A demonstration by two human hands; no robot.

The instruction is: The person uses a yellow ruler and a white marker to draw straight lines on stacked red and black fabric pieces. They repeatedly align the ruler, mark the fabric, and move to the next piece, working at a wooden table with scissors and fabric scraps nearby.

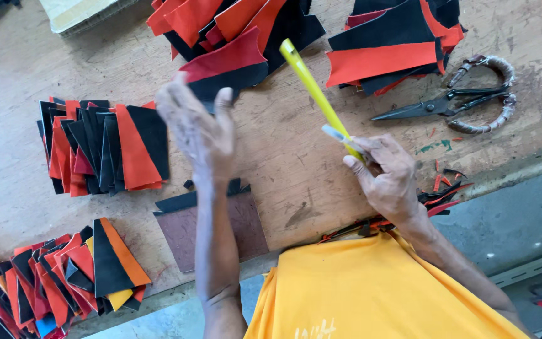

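My left hand point(197, 129) is raised over the wooden workbench point(296, 169) and grips a red and black cut piece of material point(230, 69) by its near edge. My right hand point(387, 176) holds a long yellow tool point(312, 88), like a utility knife or pen, angled up and away toward the far piles. A brown flat board point(246, 226) lies on the bench under my left forearm, with a black piece point(177, 202) at its top edge.
Stacks of red, orange and black cut pieces lie at the left point(105, 147), lower left point(58, 270), top centre point(221, 22) and top right point(396, 44). Black scissors point(465, 103) with wrapped handles rest at right. Scraps point(443, 188) litter the bench edge.
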